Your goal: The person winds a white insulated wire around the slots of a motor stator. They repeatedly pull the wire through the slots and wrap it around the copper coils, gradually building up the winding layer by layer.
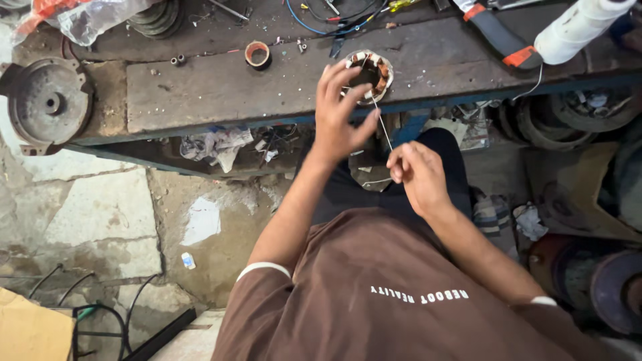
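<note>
The left hand [341, 110] holds a round motor part [370, 75] that has copper wire coils inside. The part sits at the front edge of the dirty table [221, 87], just above the person's lap. The fingers are spread and curl around its near side, so the left grip is grasping the part.

The right hand [416, 172] is lower and closer to the body. Its grip is clenched on a thin white string [382, 127] that runs up to the part.

To do this well, I think the string should stay tight and straight, and the left hand should keep the part from turning.

Both arms are bent at the elbow and reach forward. A big white spool [576, 27] lies at the far right of the table, and a round metal cover [48, 103] sits at the left.
</note>
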